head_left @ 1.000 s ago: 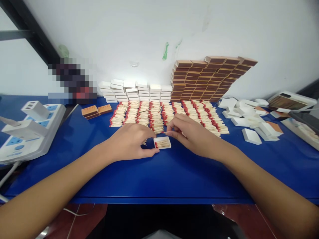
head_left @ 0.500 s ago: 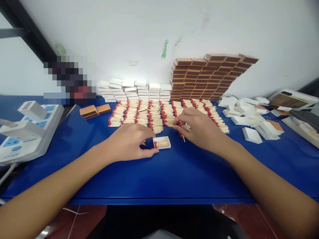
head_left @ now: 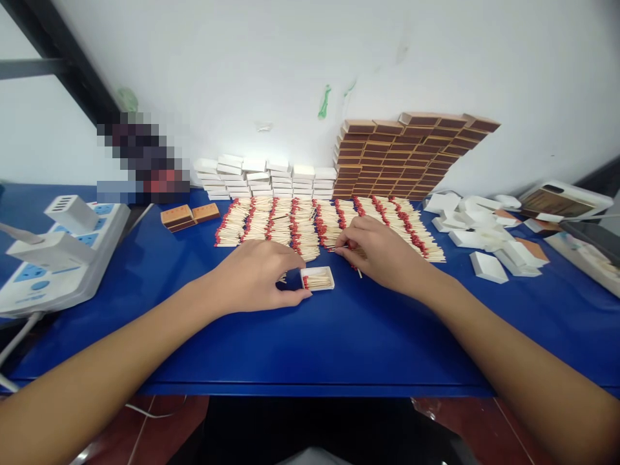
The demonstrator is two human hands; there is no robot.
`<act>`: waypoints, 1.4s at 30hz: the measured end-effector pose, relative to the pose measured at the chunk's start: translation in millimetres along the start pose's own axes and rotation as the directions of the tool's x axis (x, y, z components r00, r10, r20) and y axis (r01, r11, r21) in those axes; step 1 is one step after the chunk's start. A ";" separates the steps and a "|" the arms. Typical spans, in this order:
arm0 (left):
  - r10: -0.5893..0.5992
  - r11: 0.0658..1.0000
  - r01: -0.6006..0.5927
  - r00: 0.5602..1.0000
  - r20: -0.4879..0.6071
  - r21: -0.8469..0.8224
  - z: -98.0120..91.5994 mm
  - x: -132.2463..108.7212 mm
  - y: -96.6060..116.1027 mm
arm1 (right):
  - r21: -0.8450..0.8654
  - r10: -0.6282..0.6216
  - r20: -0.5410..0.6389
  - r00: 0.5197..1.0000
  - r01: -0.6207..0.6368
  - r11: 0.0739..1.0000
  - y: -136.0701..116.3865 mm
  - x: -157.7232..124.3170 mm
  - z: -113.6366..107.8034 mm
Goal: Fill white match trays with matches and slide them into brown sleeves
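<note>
A small white matchbox tray [head_left: 330, 284], partly filled with red-headed matches [head_left: 317, 282], lies flat on the blue table. My left hand [head_left: 259, 274] grips its left end, thumb at the near side and fingers at the far side. To the right, my right hand [head_left: 375, 245] is at the front edge of the laid-out rows of matches [head_left: 306, 242]. Its thumb and fingertips are pinched on a few matches, with red heads showing by the fingers. The hand covers part of the rows, so how many it holds is hidden.
Behind the matches stand stacked white trays [head_left: 281, 177] and a wall of brown matchboxes [head_left: 392, 155]. Two orange matchboxes [head_left: 177, 216] lie left, near a white power strip [head_left: 104, 258]. Loose white trays [head_left: 489, 265] are piled at right. The blue table [head_left: 310, 349] ends at the front.
My right thumb and fingertips have drawn closer together at the matches. My left hand stays on the tray. The whole view has shifted slightly.
</note>
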State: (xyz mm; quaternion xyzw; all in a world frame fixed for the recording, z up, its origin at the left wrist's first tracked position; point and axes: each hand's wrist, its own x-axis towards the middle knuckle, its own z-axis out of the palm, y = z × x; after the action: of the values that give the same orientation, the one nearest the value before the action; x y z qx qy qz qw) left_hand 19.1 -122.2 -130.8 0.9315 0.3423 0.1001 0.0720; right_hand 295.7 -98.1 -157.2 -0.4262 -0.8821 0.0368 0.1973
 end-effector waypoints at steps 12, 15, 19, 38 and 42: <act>-0.014 1.000 0.014 1.000 0.018 -0.018 -0.8 -0.1 0.5 | 0.065 -0.071 0.007 0.997 0.070 0.995 -7.9 -1.4 -0.1; -0.010 1.000 0.010 1.000 0.019 -0.017 -0.6 0.4 0.8 | 0.073 -0.064 0.013 0.998 0.063 0.995 -8.5 -1.7 -1.3; -0.005 1.000 0.005 1.000 0.016 -0.008 -0.3 1.2 0.5 | 0.071 -0.068 0.006 0.998 0.067 0.995 -8.5 -1.5 -0.9; -0.006 1.000 0.006 1.000 -0.009 0.010 2.3 0.8 -2.3 | 0.138 -0.045 -0.021 0.999 0.048 0.989 -31.1 -2.8 -7.5; -0.019 1.000 0.020 1.000 -0.004 0.022 1.6 1.4 -1.0 | 0.138 -0.103 0.006 0.995 0.101 0.985 -49.7 -3.8 -7.8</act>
State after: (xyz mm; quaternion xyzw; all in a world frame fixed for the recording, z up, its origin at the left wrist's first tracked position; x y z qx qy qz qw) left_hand 19.9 -120.7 -132.3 0.9286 0.3526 0.0975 0.0618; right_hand 264.1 -133.3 -139.6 -0.3657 -0.8994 0.0901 0.2219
